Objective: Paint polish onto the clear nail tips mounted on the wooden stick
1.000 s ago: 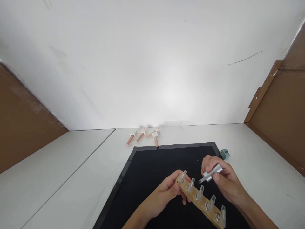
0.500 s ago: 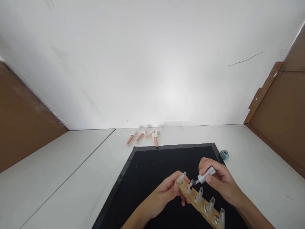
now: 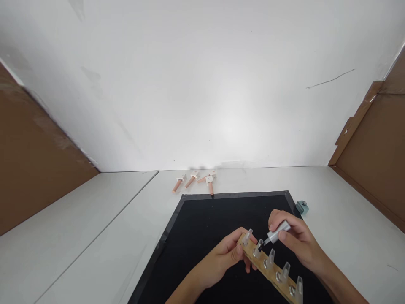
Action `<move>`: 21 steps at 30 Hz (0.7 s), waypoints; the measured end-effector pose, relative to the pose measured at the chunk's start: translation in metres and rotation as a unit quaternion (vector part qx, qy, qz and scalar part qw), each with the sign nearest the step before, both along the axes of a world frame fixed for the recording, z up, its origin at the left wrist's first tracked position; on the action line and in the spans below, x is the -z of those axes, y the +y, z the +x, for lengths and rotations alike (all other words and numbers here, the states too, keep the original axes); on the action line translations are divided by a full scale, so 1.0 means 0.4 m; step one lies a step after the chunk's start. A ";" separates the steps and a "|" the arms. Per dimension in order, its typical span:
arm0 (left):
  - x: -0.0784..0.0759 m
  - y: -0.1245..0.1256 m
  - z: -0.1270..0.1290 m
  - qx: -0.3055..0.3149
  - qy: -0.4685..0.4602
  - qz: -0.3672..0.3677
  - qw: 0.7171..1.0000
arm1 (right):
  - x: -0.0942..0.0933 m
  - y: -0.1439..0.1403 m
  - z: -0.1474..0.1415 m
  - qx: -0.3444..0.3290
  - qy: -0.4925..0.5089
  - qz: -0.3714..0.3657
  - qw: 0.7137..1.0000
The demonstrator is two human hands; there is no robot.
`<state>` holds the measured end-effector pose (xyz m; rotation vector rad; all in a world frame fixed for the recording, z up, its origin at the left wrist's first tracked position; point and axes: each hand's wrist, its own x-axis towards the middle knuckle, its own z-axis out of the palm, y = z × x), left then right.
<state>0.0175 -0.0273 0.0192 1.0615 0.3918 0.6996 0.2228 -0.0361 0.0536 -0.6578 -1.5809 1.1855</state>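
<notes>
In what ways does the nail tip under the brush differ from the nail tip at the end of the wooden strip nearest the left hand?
The nail tip under the brush is second in the row and touched by the silver-handled brush in the right hand. The end nail tip stands first, beside the left hand, with no brush on it. Both are clear and upright on the wooden strip.

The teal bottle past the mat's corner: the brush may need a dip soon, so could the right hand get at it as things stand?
Probably yes. The teal bottle stands uncovered on the white table, just beyond the right hand, with nothing between them. That hand holds the silver brush cap, though.
</notes>
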 end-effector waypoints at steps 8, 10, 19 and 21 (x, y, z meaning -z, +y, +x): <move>0.007 0.004 0.000 0.004 -0.001 -0.003 1.000 | 0.007 0.003 -0.001 -0.035 0.024 0.002 0.999; 0.008 0.004 -0.002 0.007 -0.001 -0.005 1.000 | 0.005 0.002 -0.002 -0.033 0.002 -0.008 0.999; 0.003 0.006 -0.002 0.003 0.000 -0.002 1.000 | 0.015 0.003 -0.005 -0.025 0.037 -0.023 0.999; 0.005 0.007 -0.002 0.004 0.001 0.000 1.000 | 0.014 0.003 -0.006 -0.039 0.021 -0.021 0.999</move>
